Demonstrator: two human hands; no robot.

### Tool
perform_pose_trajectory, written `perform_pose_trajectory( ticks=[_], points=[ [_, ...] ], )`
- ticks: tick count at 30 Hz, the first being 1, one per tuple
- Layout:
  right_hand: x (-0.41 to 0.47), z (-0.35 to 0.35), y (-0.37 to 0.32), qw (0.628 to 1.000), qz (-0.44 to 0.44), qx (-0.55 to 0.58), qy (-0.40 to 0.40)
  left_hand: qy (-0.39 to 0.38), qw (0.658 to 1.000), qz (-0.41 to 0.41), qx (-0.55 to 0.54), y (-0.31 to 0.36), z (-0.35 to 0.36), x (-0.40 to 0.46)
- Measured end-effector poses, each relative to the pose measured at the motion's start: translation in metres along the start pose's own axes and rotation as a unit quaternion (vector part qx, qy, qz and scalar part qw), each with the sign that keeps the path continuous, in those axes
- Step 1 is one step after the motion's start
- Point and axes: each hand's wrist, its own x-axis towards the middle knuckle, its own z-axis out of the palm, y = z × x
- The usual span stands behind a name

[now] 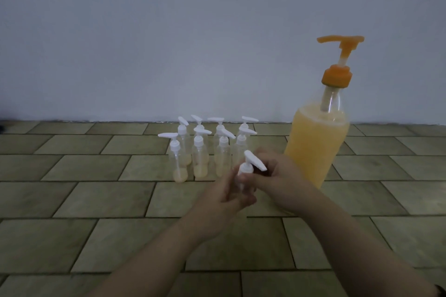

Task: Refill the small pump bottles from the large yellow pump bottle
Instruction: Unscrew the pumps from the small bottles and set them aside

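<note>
Nearest to me, both forearms reach forward over the tan tiled floor (101, 200). My left hand (225, 196) curls round the body of a small clear plastic pump bottle with a white pump head (247, 171), which it holds just above the floor in the middle of the view. The bottle's long axis stands close to upright, leaning slightly left at the base, and its flat white spout points right and a little downward. My right hand (281, 177) comes in from the right, its fingers pinching the white collar just under the spout; so both grips are clenched on this one bottle. The hands cover most of the bottle's body, and I cannot tell how full it is.

Just behind the hands stands a cluster of small clear pump bottles with white heads (201, 149), all upright, each with a little pale yellow liquid at the bottom. Their spouts point various ways, mostly left or right.

To the right of them, near my right hand, stands the large clear pump bottle filled with yellow liquid (316, 144), with an orange pump whose spout points left. Beyond everything rises a plain pale wall (169, 43).
</note>
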Motion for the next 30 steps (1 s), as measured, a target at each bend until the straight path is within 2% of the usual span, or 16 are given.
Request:
perform_pose_trajectory(
  ticks=[2,4,5,7,8,10,14,18,20,23,25,27,30],
  points=[
    [-0.004,-0.008,0.006,0.999,-0.002,0.034,0.000,-0.002,1.000,0.006,-0.002,-0.001,-0.002,-0.001],
    [-0.007,-0.013,0.009,0.996,0.011,0.066,0.054,0.006,1.000,0.011,-0.014,-0.002,-0.003,0.000],
    [-0.009,-0.013,0.009,0.990,0.024,0.122,0.068,0.003,1.000,0.011,-0.017,-0.002,-0.002,0.001],
    [-0.014,-0.008,0.004,0.974,0.040,0.222,0.032,-0.017,1.000,0.006,-0.007,-0.003,0.003,0.002],
    [-0.015,-0.004,0.003,0.971,0.040,0.235,0.012,-0.030,1.000,0.006,0.001,-0.002,0.007,0.002],
    [-0.016,0.000,0.005,0.972,0.037,0.230,0.021,-0.040,0.999,0.013,0.001,0.000,0.013,0.001],
    [-0.015,-0.008,0.010,0.966,0.025,0.238,0.098,0.003,1.000,0.015,-0.003,0.000,0.012,0.002],
    [-0.019,-0.001,0.003,0.977,0.018,0.207,0.040,-0.033,0.999,0.021,0.007,-0.001,0.016,0.003],
    [-0.018,0.000,0.004,0.980,0.028,0.186,0.064,-0.036,0.999,0.026,0.000,-0.001,0.020,0.002],
    [-0.017,-0.011,0.009,0.971,0.027,0.189,0.141,0.009,1.000,0.024,-0.012,-0.003,0.018,0.000],
    [-0.020,-0.013,0.009,0.969,0.021,0.209,0.133,0.014,1.000,0.023,0.000,-0.004,0.016,0.001],
    [-0.022,-0.007,0.008,0.979,0.017,0.175,0.105,-0.003,1.000,0.020,-0.006,-0.005,0.018,0.002],
    [-0.023,-0.003,0.004,0.984,0.017,0.124,0.123,-0.035,0.999,0.019,-0.024,-0.006,0.024,0.003]
  ],
)
